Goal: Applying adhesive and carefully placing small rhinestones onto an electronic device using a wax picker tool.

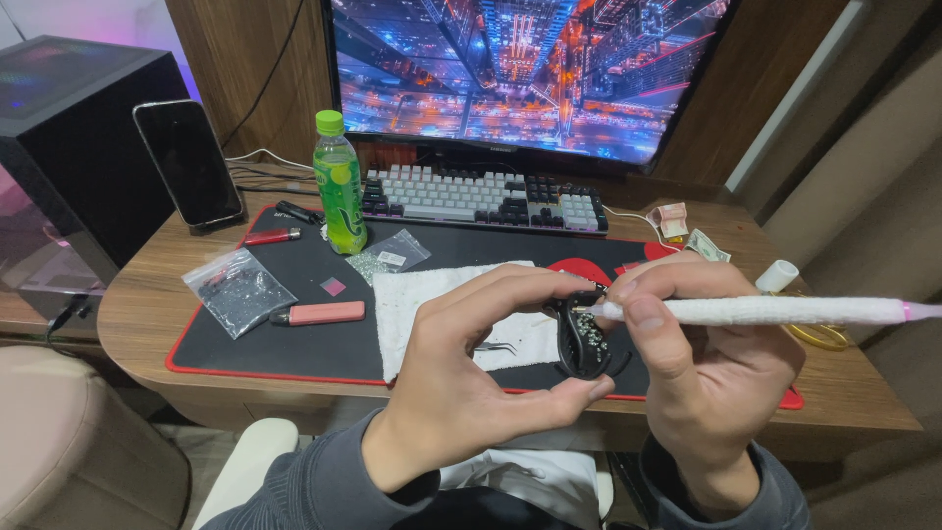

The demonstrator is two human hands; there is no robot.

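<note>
Left grip (471,368) closed round a small black studded piece (579,339), held above the surface's near edge; right grip (706,353) pinching a white-wrapped pen tool (765,311), tip touching it. Beyond: white cloth (422,294), tweezers (496,346), pink lighter (319,313), green bottle (340,186), keyboard (481,196).

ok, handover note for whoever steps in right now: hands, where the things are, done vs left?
Left hand: pinches a small black curved piece between thumb and fingers, above the desk's front edge.
Right hand: grips a white-wrapped pen-like tool, tip on the piece.
On the black desk mat: white cloth with tweezers, a bag of dark beads, a bag of clear stones, a pink bar, a green bottle.
Done: part of the piece carries small shiny stones.
Left: the rest of its surface looks bare; how much cannot be told.
</note>
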